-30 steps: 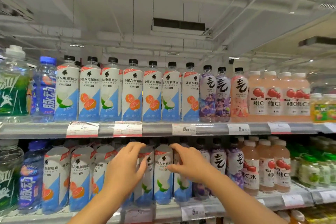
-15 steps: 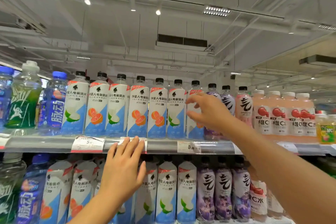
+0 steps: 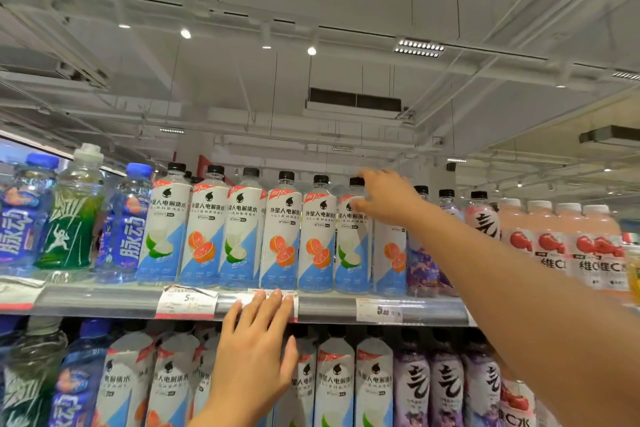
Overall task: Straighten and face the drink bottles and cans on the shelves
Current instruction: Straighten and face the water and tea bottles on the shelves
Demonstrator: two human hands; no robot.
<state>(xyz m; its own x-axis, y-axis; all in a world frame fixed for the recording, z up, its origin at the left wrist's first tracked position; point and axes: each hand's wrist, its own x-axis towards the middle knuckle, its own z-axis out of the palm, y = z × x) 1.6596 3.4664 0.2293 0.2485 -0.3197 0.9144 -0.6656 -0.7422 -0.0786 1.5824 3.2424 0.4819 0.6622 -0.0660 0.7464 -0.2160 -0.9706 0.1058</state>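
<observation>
My right hand (image 3: 388, 199) reaches up to the top shelf, fingers curled round the shoulder and neck of a white-and-blue electrolyte bottle (image 3: 353, 243), thumb low on its smooth printed sleeve, fingertips just at its ribbed black cap. It stands upright in the row of tall slim plastic bottles (image 3: 242, 232) with glossy wraps showing orange slices or green coconut halves, shoulder to shoulder, labels facing out. My forearm crosses in front of the next orange-slice bottle (image 3: 389, 260) and the purple-sleeved ones (image 3: 420, 267) beside it.

My left hand (image 3: 254, 354) is lower, fingers straight and close together, their tips resting on the clear plastic strip of the grey shelf edge (image 3: 104, 302), over a paper price tag (image 3: 187, 302). It holds nothing.

To the left stand ridged blue-capped bottles (image 3: 126, 225) and a green one (image 3: 74, 215); to the right, peach-coloured bottles with white caps (image 3: 554, 239). Below, a second row of the same white-and-blue bottles (image 3: 336, 385) stands on the lower shelf.
</observation>
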